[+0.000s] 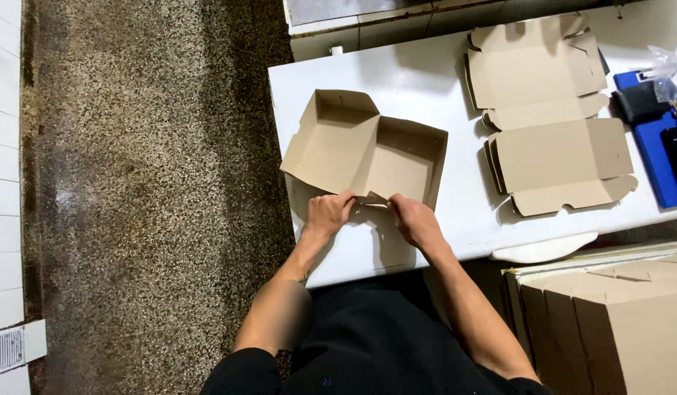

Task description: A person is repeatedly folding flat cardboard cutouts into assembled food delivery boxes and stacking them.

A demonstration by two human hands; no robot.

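Near the table's (441, 88) front-left corner lies a half-folded brown cardboard box (368, 150), two shallow trays joined at a crease. The left hand (329, 213) and right hand (415, 219) both pinch its near edge flap, fingers curled narrow on the cardboard. A stack of flat box blanks (550, 117) lies toward the right edge (well apart from the hands). Beyond them, at the right edge, rests a blue tray (656, 157).
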